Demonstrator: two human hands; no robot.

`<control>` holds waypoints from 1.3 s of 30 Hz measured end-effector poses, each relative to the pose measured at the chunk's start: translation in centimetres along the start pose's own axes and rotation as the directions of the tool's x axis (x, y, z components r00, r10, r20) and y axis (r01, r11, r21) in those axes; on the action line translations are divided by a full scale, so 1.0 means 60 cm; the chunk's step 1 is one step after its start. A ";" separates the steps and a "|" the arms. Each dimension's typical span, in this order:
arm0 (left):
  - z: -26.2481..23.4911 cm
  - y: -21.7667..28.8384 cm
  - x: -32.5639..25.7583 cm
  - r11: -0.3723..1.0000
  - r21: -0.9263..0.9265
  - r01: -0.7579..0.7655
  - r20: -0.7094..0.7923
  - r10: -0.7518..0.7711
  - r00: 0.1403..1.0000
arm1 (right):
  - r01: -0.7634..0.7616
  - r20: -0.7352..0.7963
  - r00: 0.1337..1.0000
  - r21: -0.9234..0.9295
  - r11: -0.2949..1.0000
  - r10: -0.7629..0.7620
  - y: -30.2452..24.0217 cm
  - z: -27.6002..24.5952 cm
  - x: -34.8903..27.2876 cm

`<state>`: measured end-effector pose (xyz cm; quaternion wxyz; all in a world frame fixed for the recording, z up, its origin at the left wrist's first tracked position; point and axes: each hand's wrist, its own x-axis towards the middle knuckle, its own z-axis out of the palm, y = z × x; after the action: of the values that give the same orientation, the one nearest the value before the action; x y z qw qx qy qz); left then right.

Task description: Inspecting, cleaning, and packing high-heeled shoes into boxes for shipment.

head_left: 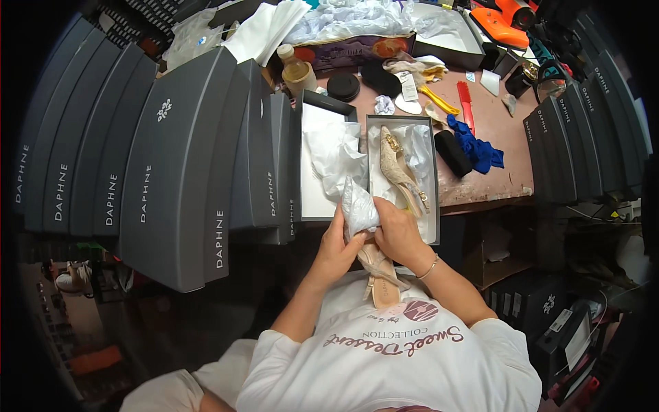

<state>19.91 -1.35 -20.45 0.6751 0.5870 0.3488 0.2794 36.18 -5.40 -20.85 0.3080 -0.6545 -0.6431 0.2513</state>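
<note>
In front of my chest, both hands hold a beige slingback shoe (pixel 386 291), its heel end toward me. Crinkled white wrapping (pixel 359 207) covers its front end. My left hand (pixel 335 248) closes around the left side, the thumb pressed against the wrapping. My right hand (pixel 399 232) grips from the right with fingers curled. Just beyond them, a matching shoe (pixel 398 161) with a gold ornament lies in an open grey shoebox (pixel 432 182) lined with white tissue. To its left is the other open box part (pixel 312 199), holding crumpled white paper (pixel 336 154).
Stacked dark grey shoeboxes (pixel 175 185) crowd the left; more boxes (pixel 552 144) stand on the right. On the tabletop lie a blue cloth (pixel 478 145), a black block (pixel 453 154), a red brush (pixel 466 103) and a yellow-handled brush (pixel 439 100). A bottle (pixel 296 72) stands farther back.
</note>
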 end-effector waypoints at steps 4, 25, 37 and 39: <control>0.029 -0.031 -0.003 0.994 0.067 -0.084 -0.266 0.099 0.959 | 0.064 -0.048 0.997 0.027 0.998 -0.063 -0.008 -0.001 -0.013; 0.042 -0.042 0.029 0.973 -0.228 -0.035 -0.187 -0.009 0.982 | -0.001 0.145 0.988 0.339 0.941 -0.051 0.017 -0.085 -0.019; 0.074 -0.017 -0.003 0.524 -0.849 0.063 0.008 -0.106 0.994 | -0.115 0.359 0.925 0.575 0.810 -0.123 0.043 -0.111 0.119; 0.091 -0.043 -0.020 0.508 -0.832 0.222 0.115 -0.234 0.965 | -0.076 0.292 0.951 0.543 0.836 -0.103 0.048 -0.092 0.110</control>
<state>23.49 -5.97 -22.48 0.9015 0.1392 0.2504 0.3244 42.48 0.80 -18.74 0.3794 -0.4865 -0.5891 0.5219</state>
